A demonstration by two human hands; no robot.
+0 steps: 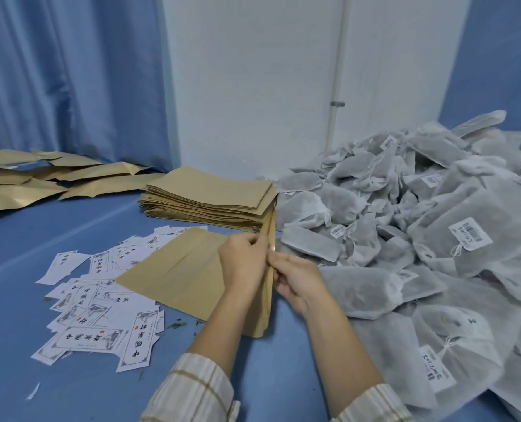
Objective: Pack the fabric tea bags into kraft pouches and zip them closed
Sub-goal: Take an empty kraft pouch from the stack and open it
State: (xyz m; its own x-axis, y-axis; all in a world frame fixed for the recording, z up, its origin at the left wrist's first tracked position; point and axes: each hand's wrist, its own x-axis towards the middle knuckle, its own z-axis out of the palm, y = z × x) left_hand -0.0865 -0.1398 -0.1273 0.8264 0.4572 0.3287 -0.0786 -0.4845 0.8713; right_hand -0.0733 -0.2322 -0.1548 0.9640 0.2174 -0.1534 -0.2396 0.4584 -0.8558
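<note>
I hold a kraft pouch (270,226) on edge between both hands, its mouth pointing away from me. My left hand (243,261) pinches one side of its rim and my right hand (299,277) pinches the other, thumbs close together. Under my left hand a second flat kraft pouch (180,269) lies on the blue table. A big heap of grey fabric tea bags (420,239) with barcode tags covers the right side. Behind my hands sits a stack of empty kraft pouches (210,197).
White printed labels (101,306) lie scattered at the front left. Several filled kraft pouches (40,178) lie at the far left by the blue curtain. A white wall with a pipe (337,86) stands behind the table.
</note>
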